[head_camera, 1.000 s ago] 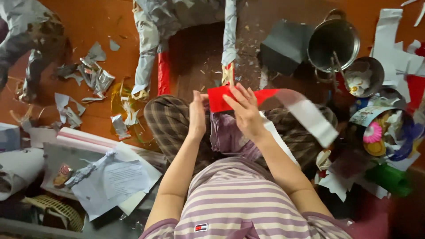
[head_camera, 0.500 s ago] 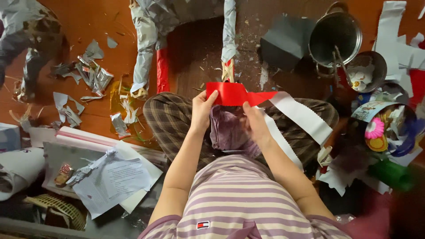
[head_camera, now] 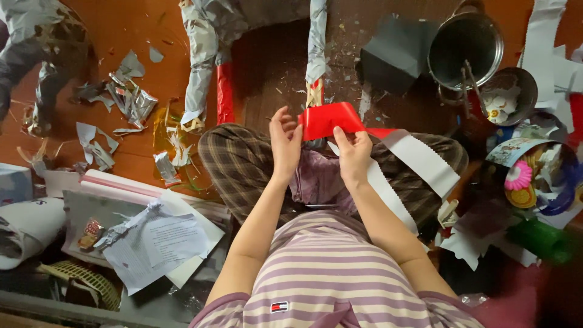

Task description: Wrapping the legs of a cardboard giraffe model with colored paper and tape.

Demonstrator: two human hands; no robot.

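Observation:
I sit cross-legged on a reddish floor and hold a glossy red paper strip (head_camera: 331,118) over my lap. My left hand (head_camera: 284,141) pinches the strip's left end. My right hand (head_camera: 353,152) grips it further right, where the red runs into a long white strip (head_camera: 419,159) that trails over my right knee. The red piece curves between the two hands. Just beyond them stands a frame leg wrapped in grey paper (head_camera: 316,42).
A second wrapped leg with a red lower part (head_camera: 206,67) stands to the left. Torn paper scraps (head_camera: 124,97) litter the floor. A metal pot (head_camera: 466,45) and a small bowl (head_camera: 509,91) sit at right, papers (head_camera: 152,243) at left, a green roll (head_camera: 540,240) lower right.
The hands have spread apart and the red strip has been drawn out longer and flatter between them; earlier it was a small folded piece held close under both hands.

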